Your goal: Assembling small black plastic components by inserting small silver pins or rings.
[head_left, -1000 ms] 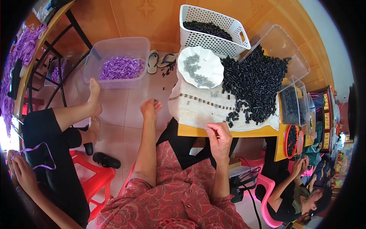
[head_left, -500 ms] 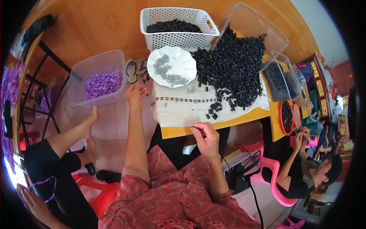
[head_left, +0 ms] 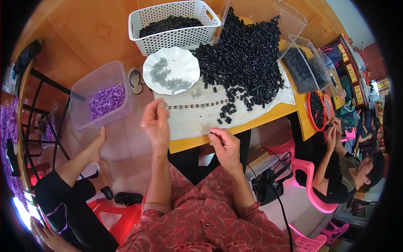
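My left hand [head_left: 156, 126] is raised at the left edge of the cloth, its fingers curled in; what they hold, if anything, cannot be made out. Over the table's front edge, my right hand [head_left: 226, 148] pinches a small black piece [head_left: 211, 133] between thumb and forefinger, most of it hidden. Beyond my left hand stands a white scalloped plate [head_left: 191, 69] with many small clear pieces [head_left: 161, 73]. A big heap of short black tube-like pieces [head_left: 243, 59] covers the far right of the white cloth [head_left: 189, 124], with several loose ones nearer my right hand.
Behind the plate is a white perforated basket [head_left: 176, 40] of black pieces. A clear bin [head_left: 77, 113] with purple pieces stands at left. To the right are a clear box [head_left: 300, 69] and a red tray [head_left: 310, 119], near a co-worker's hands [head_left: 333, 130]. Another person's legs [head_left: 84, 157] extend at left.
My left hand has come back from beyond the table's left side to the cloth's edge, its fingers more curled. My right hand stays at the front edge. The whole view has shifted slightly.
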Available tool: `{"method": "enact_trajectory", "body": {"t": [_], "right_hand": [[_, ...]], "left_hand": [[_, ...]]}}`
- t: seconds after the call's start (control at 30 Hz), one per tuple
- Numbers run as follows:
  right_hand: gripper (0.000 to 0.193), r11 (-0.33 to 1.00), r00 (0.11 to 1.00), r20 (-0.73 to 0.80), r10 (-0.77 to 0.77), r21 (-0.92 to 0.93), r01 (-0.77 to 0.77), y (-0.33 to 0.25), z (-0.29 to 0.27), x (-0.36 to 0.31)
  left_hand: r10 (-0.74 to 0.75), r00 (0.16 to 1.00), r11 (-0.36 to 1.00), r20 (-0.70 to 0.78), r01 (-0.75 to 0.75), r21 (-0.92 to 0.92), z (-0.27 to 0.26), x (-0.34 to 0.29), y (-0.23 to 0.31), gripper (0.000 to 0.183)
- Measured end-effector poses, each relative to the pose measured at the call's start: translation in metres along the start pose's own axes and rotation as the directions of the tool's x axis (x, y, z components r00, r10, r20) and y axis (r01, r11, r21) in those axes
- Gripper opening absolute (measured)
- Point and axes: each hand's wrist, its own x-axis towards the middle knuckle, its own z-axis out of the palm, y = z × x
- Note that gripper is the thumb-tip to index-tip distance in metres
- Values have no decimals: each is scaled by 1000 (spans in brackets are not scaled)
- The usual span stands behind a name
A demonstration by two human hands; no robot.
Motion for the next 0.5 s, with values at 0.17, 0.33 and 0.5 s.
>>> {"method": "enact_trajectory", "body": {"t": [0.17, 0.33, 0.5], "right_hand": [[16, 1000, 1000, -24, -14, 0, 14, 4, -11, 1], [15, 999, 997, -76, 13, 51, -10, 9, -23, -1], [14, 970, 980, -140, 142, 217, -109, 28, -33, -6]], "left_hand": [[-35, 942, 948, 334, -74, 308, 34, -20, 1, 8], [-12, 871, 920, 491, -182, 346, 65, -32, 9, 9], [58, 790, 884, 610, -325, 336, 80, -37, -3, 10]]}}
